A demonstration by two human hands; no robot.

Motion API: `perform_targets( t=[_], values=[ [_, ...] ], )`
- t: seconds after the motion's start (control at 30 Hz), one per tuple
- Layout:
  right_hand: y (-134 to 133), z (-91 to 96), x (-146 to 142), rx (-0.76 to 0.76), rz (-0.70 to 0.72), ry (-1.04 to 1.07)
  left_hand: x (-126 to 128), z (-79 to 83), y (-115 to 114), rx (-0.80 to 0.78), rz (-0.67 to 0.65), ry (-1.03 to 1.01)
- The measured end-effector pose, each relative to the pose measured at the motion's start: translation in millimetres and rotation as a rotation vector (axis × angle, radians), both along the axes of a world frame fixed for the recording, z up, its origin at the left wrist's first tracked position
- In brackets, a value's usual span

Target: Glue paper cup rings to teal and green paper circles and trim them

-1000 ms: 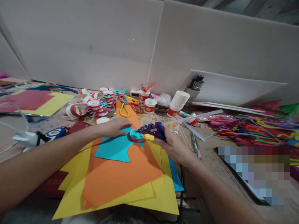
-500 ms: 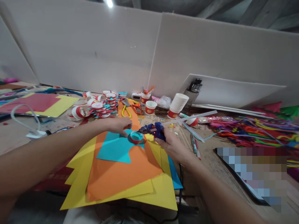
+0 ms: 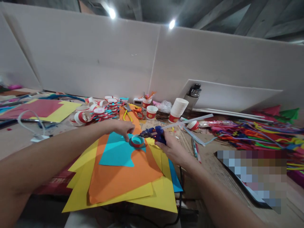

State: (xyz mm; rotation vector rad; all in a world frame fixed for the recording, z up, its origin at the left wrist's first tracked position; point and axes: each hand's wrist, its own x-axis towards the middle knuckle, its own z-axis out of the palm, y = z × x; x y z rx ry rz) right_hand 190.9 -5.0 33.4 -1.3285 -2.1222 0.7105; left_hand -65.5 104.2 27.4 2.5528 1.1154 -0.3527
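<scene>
My left hand (image 3: pixel 123 129) reaches in from the left with its fingers bent. Its thumb points down at the left edge of a short red paper-cup ring (image 3: pixel 137 145), with a gap to the other fingers. This ring stands on a turquoise paper sheet (image 3: pixel 116 155) with a curved notch cut from it. My right hand (image 3: pixel 169 144) is wrapped round a blue hot glue gun (image 3: pixel 156 134), whose nozzle points left, close above the ring's rim. A long clear glue stick (image 3: pixel 190 121) sticks out of the gun's back. Orange paper (image 3: pixel 121 182) and yellow paper (image 3: pixel 163 199) lie beneath.
Behind are scissors (image 3: pixel 128 115), a white-rimmed cup (image 3: pixel 151 112), stacked paper cups (image 3: pixel 178 110) and a bottle (image 3: pixel 193 96). Several cup rings (image 3: pixel 82 116) lie left. At right are coloured pipe cleaners (image 3: pixel 251 136) and a blurred-out tablet-like device (image 3: pixel 251 180).
The view has tilted slightly upward, showing a second ceiling light. The glue gun's nozzle has shifted slightly relative to the ring. My left hand stays beside the ring.
</scene>
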Motion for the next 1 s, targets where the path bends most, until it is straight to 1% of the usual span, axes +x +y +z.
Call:
perform_targets(
  t=[0.07, 0.17, 0.23, 0.37, 0.47, 0.53, 0.7, 0.83, 1.0],
  values=[
    [0, 0.3, 0, -0.005, -0.003, -0.008, 1, 1.2, -1, -0.013, 0.012, 0.022],
    [0, -0.5, 1, 0.007, 0.004, 0.001, 5, 3.9, -4, -0.061, 0.067, 0.047],
    [1, -1.5, 2, 0.016, 0.014, 0.014, 7, 5.9, -7, -0.055, 0.086, 0.056],
    [1, -1.9, 3, 0.013, 0.008, 0.002, 7, 10.3, -13, 0.038, 0.035, 0.034],
    [1, -0.3, 2, 0.007, 0.001, -0.006, 5, 12.2, -17, 0.028, -0.010, 0.024],
    [0, 0.7, 2, 0.005, -0.009, -0.016, 4, 11.1, -18, 0.031, -0.010, 0.023],
    [2, 0.3, 3, 0.009, -0.005, -0.020, 2, 3.8, -15, 0.015, 0.064, 0.039],
    [2, 0.6, 4, 0.019, -0.007, -0.028, 4, 1.7, -14, -0.009, 0.118, 0.053],
    [0, 4.7, 3, 0.029, -0.018, -0.031, 4, 5.7, -16, 0.035, 0.053, 0.048]
  ],
)
